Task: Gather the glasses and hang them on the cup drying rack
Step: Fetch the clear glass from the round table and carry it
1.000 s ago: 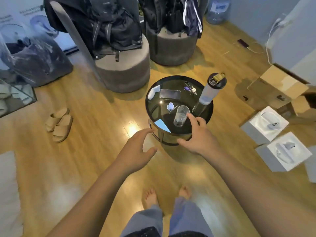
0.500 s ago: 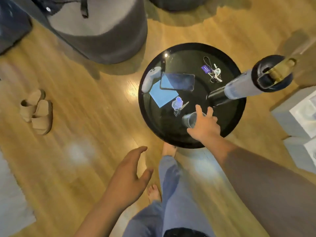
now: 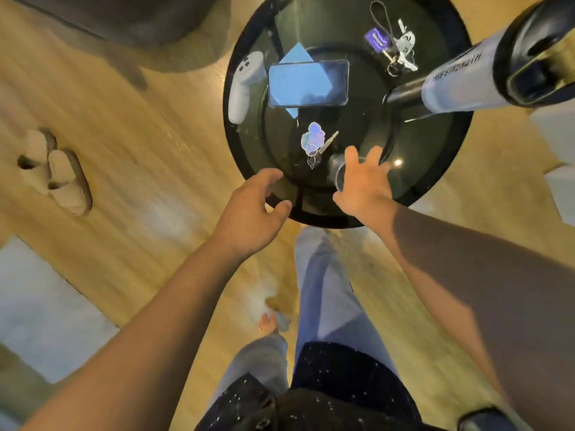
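A clear drinking glass (image 3: 337, 169) stands on the near part of a round black glass table (image 3: 435, 188). My right hand (image 3: 362, 183) covers it from the near side, fingers spread over its top and curling around it; most of the glass is hidden under the hand. My left hand (image 3: 253, 206) hovers at the table's near-left edge, fingers apart and holding nothing. No drying rack is in view.
On the table lie a phone (image 3: 308, 84) over a blue card, a white game controller (image 3: 244, 85), a key with a charm (image 3: 312, 141), a key bunch (image 3: 395, 48) and a tall bottle (image 3: 485, 79). Slippers (image 3: 54, 172) and a grey pouf (image 3: 130, 20) sit left on the wooden floor.
I have stepped up to the table and now look straight down on it. My right hand stayed at the glass; my left hand rose from beside my leg to the table's edge.
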